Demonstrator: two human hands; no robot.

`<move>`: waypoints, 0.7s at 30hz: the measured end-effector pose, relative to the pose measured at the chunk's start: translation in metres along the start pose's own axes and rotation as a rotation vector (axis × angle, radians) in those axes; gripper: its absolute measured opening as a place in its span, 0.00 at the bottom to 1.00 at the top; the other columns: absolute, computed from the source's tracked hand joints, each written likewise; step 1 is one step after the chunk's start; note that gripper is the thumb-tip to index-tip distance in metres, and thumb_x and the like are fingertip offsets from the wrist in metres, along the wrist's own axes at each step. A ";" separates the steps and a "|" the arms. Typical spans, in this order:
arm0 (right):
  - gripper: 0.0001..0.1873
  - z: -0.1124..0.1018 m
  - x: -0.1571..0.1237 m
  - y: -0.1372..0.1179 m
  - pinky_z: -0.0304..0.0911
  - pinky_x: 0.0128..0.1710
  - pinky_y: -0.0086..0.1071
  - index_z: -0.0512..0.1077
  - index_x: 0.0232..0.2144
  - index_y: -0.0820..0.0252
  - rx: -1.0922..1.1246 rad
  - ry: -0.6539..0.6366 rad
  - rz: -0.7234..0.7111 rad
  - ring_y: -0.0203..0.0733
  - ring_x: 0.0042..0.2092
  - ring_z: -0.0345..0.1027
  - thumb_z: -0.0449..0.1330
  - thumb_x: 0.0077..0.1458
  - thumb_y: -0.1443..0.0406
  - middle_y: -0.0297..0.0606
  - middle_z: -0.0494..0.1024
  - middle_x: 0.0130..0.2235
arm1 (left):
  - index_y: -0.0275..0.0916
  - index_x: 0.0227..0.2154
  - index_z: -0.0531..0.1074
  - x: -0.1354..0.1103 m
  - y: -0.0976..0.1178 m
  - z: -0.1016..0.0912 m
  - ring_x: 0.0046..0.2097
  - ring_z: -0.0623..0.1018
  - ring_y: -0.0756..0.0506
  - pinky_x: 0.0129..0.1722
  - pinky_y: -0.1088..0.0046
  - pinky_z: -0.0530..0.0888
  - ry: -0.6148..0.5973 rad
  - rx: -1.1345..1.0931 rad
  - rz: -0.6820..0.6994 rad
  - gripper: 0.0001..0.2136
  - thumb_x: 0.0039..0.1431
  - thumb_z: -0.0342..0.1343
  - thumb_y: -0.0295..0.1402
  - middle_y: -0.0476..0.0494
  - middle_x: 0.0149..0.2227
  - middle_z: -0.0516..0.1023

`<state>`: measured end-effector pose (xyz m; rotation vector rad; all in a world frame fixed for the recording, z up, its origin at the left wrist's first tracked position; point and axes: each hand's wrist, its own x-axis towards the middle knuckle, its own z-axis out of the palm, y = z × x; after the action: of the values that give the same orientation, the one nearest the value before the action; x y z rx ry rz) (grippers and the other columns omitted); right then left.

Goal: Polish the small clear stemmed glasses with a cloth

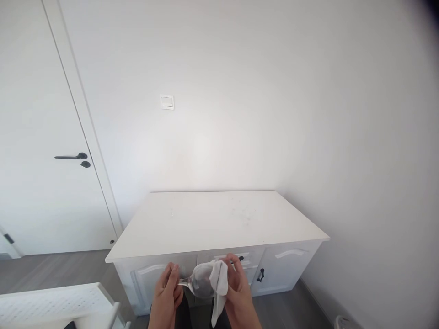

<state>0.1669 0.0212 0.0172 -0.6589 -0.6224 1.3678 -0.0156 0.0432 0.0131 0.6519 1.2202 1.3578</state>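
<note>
Glass (201,285): sideways, between the hands, near the cabinet (206,228);
Left hand (168,289): fingers pinching the stem end; a light, steady grip suits it;
Right hand (235,282): fingers pinching the cloth (221,277) at the wide end; gentle pressure seems safest

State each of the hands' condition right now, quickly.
Left hand: closed, holding a clear, stemmed glass.
Right hand: closed, holding a white fabric cloth at the glass's mouth.

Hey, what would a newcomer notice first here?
Probably the stemmed glass, held sideways at bottom centre: the left hand holds one end, the right hand holds a white cloth at the other. Behind, a white cabinet stands against the wall. At left, a dark handle marks the door.
</note>
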 end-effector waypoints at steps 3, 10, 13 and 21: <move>0.30 -0.001 -0.001 -0.006 0.66 0.37 0.29 0.71 0.39 0.50 -0.003 -0.082 0.138 0.40 0.38 0.70 0.81 0.36 0.64 0.30 0.73 0.37 | 0.46 0.39 0.73 -0.001 0.007 -0.002 0.22 0.71 0.49 0.20 0.76 0.65 -0.001 0.037 0.029 0.25 0.49 0.68 0.58 0.56 0.21 0.66; 0.23 -0.018 -0.004 -0.013 0.65 0.44 0.33 0.80 0.43 0.56 -0.115 -0.210 0.224 0.46 0.45 0.73 0.78 0.41 0.65 0.39 0.82 0.45 | 0.45 0.49 0.74 0.006 0.002 -0.013 0.32 0.81 0.43 0.28 0.72 0.75 0.052 0.101 -0.016 0.30 0.50 0.67 0.59 0.46 0.32 0.81; 0.19 -0.025 -0.006 -0.017 0.65 0.52 0.43 0.82 0.46 0.59 0.002 -0.239 0.329 0.55 0.51 0.74 0.69 0.53 0.57 0.47 0.83 0.48 | 0.45 0.52 0.73 0.007 -0.001 -0.015 0.40 0.84 0.42 0.36 0.69 0.79 0.115 0.069 -0.088 0.30 0.51 0.67 0.56 0.42 0.46 0.83; 0.22 -0.030 -0.001 -0.012 0.67 0.50 0.45 0.82 0.39 0.60 0.034 -0.147 0.387 0.54 0.42 0.76 0.63 0.58 0.48 0.43 0.84 0.37 | 0.42 0.53 0.74 -0.006 0.005 0.000 0.42 0.84 0.42 0.35 0.70 0.78 0.133 0.033 -0.039 0.31 0.50 0.69 0.53 0.38 0.50 0.82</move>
<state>0.1969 0.0176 0.0056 -0.6783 -0.6066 1.7953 -0.0163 0.0387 0.0191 0.5647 1.3578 1.3680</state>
